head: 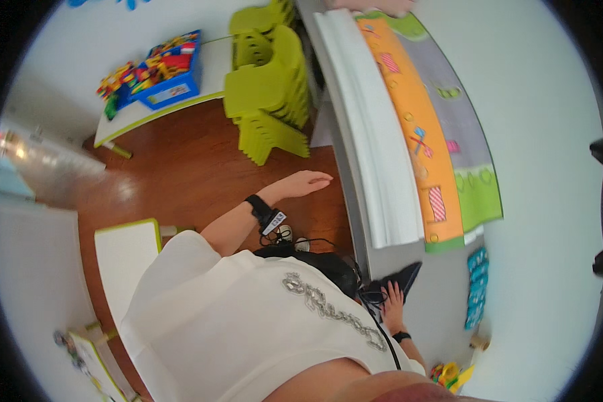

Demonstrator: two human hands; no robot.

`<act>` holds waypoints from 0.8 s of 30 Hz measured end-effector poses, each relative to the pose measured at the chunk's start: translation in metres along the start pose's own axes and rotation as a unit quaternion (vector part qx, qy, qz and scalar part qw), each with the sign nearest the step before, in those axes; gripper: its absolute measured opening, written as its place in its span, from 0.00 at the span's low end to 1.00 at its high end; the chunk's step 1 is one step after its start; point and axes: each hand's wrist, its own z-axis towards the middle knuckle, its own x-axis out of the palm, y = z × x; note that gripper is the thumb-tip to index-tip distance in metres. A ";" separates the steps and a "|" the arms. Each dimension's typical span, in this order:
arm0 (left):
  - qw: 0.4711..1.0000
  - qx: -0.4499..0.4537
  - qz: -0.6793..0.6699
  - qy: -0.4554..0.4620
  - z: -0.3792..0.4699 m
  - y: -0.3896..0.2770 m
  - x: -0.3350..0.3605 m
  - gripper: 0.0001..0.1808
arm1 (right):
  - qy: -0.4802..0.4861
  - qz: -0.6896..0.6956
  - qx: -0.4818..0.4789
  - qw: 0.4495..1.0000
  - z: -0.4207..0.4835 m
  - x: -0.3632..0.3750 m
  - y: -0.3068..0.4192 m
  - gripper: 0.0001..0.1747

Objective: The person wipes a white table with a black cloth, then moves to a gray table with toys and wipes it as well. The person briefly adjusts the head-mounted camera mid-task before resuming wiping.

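My left hand (pixel 311 183) hangs over the brown floor beside the grey counter, its fingers stretched out close together and nothing visible in them. A black strap with a small marked device is around that wrist. On the counter (pixel 384 259), my right hand (pixel 393 304) rests with fingers extended on a dark cloth-like item (pixel 406 279) with a pointed end; the palm's underside is hidden. Black cords lie beside this hand, and a dark band is around its wrist. Further along the counter, a white cloth (pixel 372 135) lies beside a printed orange, grey and green sheet (pixel 422 145).
Stacked green chairs (pixel 266 85) stand beside the counter. A low white table (pixel 213 60) bears a blue bin (pixel 173 93) of toy bricks. Another white table (pixel 125 256) stands at my left. Blue packets (pixel 477 289) and a yellow toy (pixel 450 374) are near the wall.
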 end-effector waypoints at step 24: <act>0.987 -0.085 -0.017 -0.135 -0.054 0.045 -0.124 0.26 | 0.034 -0.022 0.087 0.995 0.077 0.086 0.023 0.36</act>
